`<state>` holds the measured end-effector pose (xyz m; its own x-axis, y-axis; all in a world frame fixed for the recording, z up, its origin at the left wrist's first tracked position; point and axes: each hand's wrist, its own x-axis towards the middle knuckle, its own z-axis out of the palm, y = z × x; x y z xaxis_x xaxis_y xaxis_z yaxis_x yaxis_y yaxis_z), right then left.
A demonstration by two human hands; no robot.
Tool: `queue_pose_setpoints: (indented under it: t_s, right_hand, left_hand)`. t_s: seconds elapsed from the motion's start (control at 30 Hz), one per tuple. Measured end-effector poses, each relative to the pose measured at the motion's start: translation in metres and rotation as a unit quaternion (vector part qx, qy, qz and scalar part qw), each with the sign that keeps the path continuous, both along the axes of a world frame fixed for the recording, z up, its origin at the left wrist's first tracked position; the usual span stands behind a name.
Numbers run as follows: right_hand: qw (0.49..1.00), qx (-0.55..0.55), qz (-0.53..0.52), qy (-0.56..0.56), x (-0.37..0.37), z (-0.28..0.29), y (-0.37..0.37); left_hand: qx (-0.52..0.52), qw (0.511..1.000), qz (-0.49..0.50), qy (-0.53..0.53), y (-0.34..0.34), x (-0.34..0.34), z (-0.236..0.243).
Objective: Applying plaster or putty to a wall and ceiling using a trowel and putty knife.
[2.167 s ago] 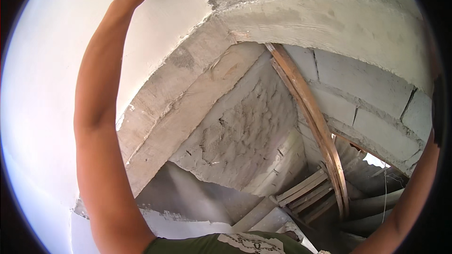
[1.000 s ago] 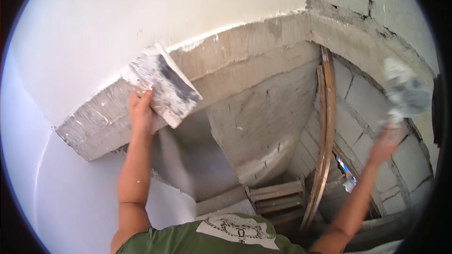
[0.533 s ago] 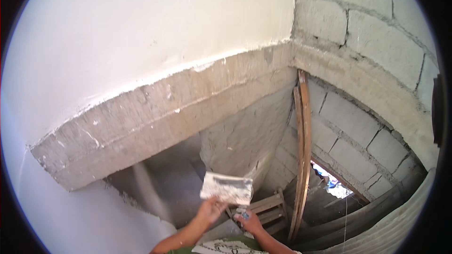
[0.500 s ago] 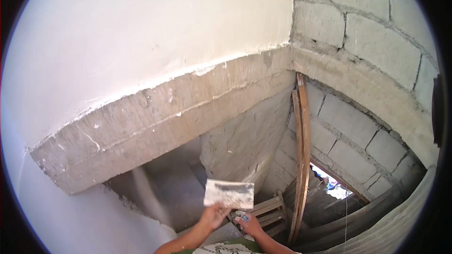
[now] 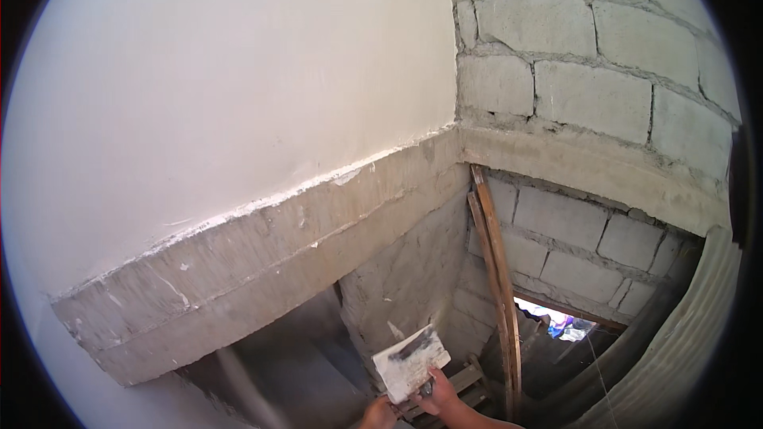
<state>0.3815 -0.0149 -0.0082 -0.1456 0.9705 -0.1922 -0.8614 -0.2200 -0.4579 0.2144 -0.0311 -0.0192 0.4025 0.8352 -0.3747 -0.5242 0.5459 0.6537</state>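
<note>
We've got the smeared board left of the wooden post, our right hand pinching its edge, probably to steady it, our left hand low beside it, grip hidden so can't tell.

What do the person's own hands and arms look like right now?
The left hand and right hand are bare, with no gloves seen. The visible part of the right forearm has no sleeve; little of the left arm shows. Any small markings are too small to tell.
</note>
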Motion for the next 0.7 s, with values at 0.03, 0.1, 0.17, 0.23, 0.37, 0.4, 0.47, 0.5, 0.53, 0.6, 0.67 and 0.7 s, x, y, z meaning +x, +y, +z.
queue_pose_setpoints:
  t_s: [0.03, 0.1, 0.17, 0.23, 0.37, 0.4, 0.47, 0.5, 0.53, 0.6, 0.67, 0.7]
  right_hand:
    - [1.0, -0.007, 0.019, 0.008, -0.003, 0.006, 0.001]
    - [1.0, 0.002, 0.026, 0.013, -0.006, -0.01, 0.005]
    - [0.999, 0.007, 0.048, 0.018, -0.01, -0.028, 0.006]
    - [0.998, -0.025, 0.04, 0.038, -0.016, 0.009, -0.01]
    - [0.993, 0.044, 0.092, 0.057, 0.015, -0.039, -0.005]
    - [0.991, 0.059, 0.098, 0.072, 0.005, -0.039, -0.016]
    - [0.992, 0.061, 0.085, 0.073, 0.005, -0.036, -0.038]
    - [0.992, 0.071, 0.063, 0.082, 0.0, -0.034, -0.047]
    - [0.992, 0.069, 0.049, 0.091, -0.012, -0.033, -0.057]
    - [0.991, 0.065, -0.091, 0.075, -0.029, -0.019, -0.091]
    - [0.981, 0.041, -0.124, 0.147, -0.027, -0.026, -0.115]
    - [0.982, -0.022, -0.156, 0.105, -0.023, -0.02, -0.128]
  left_hand:
    - [0.005, 0.999, -0.029, -0.037, 0.004, 0.002, 0.001]
    - [-0.001, 0.995, -0.061, -0.079, 0.003, 0.006, 0.003]
    - [-0.009, 0.99, -0.079, -0.116, 0.009, 0.006, 0.007]
    - [-0.022, 0.984, -0.099, -0.149, 0.013, 0.009, 0.002]
    - [-0.04, 0.967, -0.137, -0.213, 0.011, 0.014, -0.008]
    - [-0.044, 0.962, -0.153, -0.223, 0.014, 0.01, -0.01]
    - [-0.057, 0.949, -0.184, -0.248, 0.018, 0.012, -0.019]
    - [-0.066, 0.942, -0.202, -0.259, 0.016, 0.009, -0.022]
    - [-0.075, 0.933, -0.224, -0.27, 0.016, 0.002, -0.024]
    - [-0.09, 0.905, -0.283, -0.304, 0.028, 0.005, -0.033]
    - [-0.111, 0.977, -0.177, 0.029, 0.011, 0.027, 0.033]
    - [-0.025, 0.963, -0.228, -0.139, 0.037, 0.032, -0.009]
